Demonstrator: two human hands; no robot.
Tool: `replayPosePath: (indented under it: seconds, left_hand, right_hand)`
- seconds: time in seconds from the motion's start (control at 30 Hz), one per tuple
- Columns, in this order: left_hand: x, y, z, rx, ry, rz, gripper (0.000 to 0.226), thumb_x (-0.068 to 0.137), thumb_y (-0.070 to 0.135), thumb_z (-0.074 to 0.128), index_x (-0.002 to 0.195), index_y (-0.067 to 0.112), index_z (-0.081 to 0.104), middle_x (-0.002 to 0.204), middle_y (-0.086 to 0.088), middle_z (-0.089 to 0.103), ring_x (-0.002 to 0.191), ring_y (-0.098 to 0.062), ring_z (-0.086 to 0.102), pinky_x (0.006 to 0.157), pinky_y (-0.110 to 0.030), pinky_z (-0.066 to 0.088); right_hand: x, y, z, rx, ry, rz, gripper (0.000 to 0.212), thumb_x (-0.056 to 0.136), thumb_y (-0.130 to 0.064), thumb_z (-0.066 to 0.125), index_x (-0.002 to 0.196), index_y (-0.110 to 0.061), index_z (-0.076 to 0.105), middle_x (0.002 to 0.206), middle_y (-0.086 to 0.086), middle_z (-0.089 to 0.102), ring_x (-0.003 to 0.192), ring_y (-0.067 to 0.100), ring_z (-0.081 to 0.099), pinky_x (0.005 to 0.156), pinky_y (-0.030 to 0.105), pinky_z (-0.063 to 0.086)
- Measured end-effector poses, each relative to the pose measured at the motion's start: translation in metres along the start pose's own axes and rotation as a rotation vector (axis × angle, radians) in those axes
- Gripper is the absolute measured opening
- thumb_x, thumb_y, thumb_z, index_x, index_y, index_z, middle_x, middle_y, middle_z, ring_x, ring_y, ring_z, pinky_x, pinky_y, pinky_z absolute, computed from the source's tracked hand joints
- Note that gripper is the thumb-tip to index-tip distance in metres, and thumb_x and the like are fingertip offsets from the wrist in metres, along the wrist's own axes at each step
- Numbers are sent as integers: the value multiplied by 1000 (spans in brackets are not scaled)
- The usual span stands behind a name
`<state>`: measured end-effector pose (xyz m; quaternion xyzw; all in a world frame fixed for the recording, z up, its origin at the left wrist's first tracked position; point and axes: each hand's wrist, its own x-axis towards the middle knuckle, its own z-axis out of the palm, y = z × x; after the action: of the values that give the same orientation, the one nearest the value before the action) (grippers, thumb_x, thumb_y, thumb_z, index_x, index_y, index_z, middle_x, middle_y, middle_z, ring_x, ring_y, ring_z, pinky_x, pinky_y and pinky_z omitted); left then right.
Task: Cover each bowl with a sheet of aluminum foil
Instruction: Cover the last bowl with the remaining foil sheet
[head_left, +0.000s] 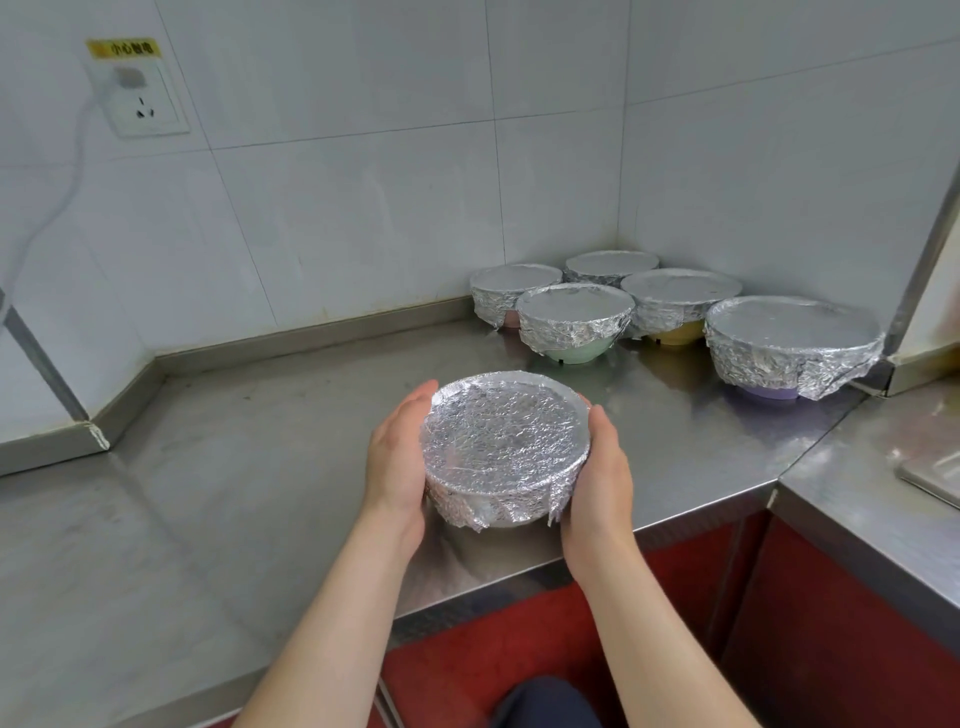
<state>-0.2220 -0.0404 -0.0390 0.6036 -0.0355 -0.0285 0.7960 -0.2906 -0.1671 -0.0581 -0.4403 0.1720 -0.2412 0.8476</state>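
Note:
A bowl wrapped in crinkled aluminum foil (506, 444) sits between my two hands, near the front edge of the steel counter (234, 441). My left hand (397, 457) cups its left side and my right hand (597, 478) cups its right side, fingers curved round the foil-covered wall. The foil lies flat over the rim and is folded down the sides. Whether the bowl rests on the counter or is lifted slightly I cannot tell.
Several foil-covered bowls cluster in the back right corner: a green one (574, 325), a yellow one (678, 306), a purple one (789, 348) and two behind. A second counter (883, 493) stands at the right. A wall socket (143, 101) is at upper left.

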Motion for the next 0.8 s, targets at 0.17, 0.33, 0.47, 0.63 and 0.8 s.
replayPosePath:
  seconds: [0.17, 0.33, 0.47, 0.63, 0.8]
  left_hand:
    - [-2, -5, 5, -42, 88, 49, 25, 92, 12, 52, 108, 20, 70, 117, -1, 69, 112, -19, 62, 104, -45, 44]
    - [-2, -9, 6, -39, 121, 80, 28, 93, 10, 48, 106, 23, 69, 120, 2, 67, 116, -17, 60, 107, -44, 42]
    - [-5, -7, 8, -51, 135, 69, 31, 92, 6, 46, 107, 22, 68, 120, 0, 67, 115, -18, 60, 106, -43, 43]
    - [-4, -4, 4, -23, 64, 31, 36, 92, 7, 46, 120, 19, 64, 127, -2, 63, 119, -19, 58, 107, -44, 41]
    - [-29, 8, -11, 201, -67, 378, 21, 90, 20, 61, 107, 30, 68, 121, 13, 63, 117, 0, 54, 95, -14, 40]
  right_hand:
    - [8, 9, 6, 2, 128, -26, 36, 94, -40, 44, 108, -18, 69, 106, -1, 73, 105, 19, 65, 99, 42, 48]
    - [9, 10, 7, -8, 141, -103, 38, 99, -26, 36, 69, -20, 60, 61, -12, 63, 61, 7, 57, 58, 24, 45]
    - [7, 7, 8, 0, 133, -137, 40, 98, -23, 35, 63, -20, 53, 54, -14, 57, 50, 3, 51, 50, 20, 42]
    - [8, 2, 7, -33, 70, -55, 32, 98, -35, 40, 90, -22, 68, 85, -10, 73, 84, 10, 66, 79, 30, 52]
    - [5, -14, -12, -93, -1, -193, 36, 100, -34, 44, 134, -30, 55, 135, -16, 52, 120, -1, 50, 94, 20, 41]
